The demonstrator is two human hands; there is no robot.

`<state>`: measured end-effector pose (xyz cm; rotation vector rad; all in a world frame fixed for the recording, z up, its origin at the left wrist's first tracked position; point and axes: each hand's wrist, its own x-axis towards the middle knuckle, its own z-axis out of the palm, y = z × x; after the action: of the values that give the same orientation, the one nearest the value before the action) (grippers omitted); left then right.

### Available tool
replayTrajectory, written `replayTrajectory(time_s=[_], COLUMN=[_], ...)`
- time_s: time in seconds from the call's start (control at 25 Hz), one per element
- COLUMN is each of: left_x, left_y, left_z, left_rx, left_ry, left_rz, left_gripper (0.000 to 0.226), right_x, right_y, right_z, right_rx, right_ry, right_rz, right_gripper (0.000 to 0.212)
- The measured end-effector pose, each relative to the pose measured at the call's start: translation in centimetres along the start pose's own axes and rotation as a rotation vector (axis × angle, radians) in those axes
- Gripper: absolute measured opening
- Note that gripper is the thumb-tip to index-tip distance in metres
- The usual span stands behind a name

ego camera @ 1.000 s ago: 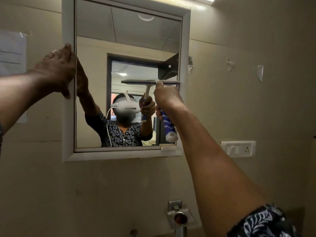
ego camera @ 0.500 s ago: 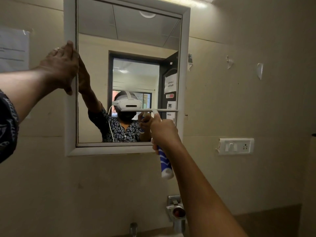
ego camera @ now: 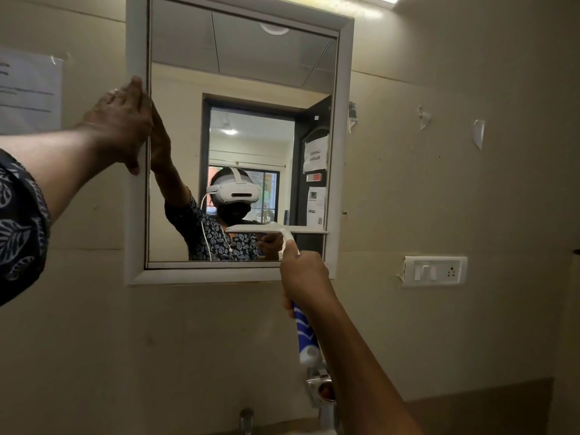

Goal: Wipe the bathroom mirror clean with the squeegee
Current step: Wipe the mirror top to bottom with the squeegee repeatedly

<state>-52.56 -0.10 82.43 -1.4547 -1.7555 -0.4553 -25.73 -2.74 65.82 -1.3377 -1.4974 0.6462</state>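
Squeegee (ego camera: 277, 229) dropped lower; right hand (ego camera: 303, 277) gripping, left hand (ego camera: 120, 124) bracing mirror (ego camera: 136, 51).

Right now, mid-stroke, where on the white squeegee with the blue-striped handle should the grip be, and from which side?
Grip the blue-and-white striped handle just below the white neck, as the right hand does, coming from below. The white squeegee has its blade lying level across the white-framed mirror with the handle hanging down, so fingers stay off the glass.
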Motion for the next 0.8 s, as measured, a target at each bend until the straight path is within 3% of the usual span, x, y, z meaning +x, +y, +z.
replayTrajectory(time_s=[0.64, 0.8], left_x=[0.2, 0.5], left_y=[-0.4, -0.4], left_z=[0.2, 0.6], left_rx=[0.019, 0.045], left_ry=[0.000, -0.008], left_rz=[0.004, -0.005], left_gripper=[0.143, 0.143], right_x=[-1.4, -1.2], right_y=[3.0, 0.0], right_z=[1.4, -0.2], right_rx=[-0.019, 0.033], right_ry=[-0.017, -0.008], right_rz=[0.107, 0.006], right_gripper=[0.044, 0.045])
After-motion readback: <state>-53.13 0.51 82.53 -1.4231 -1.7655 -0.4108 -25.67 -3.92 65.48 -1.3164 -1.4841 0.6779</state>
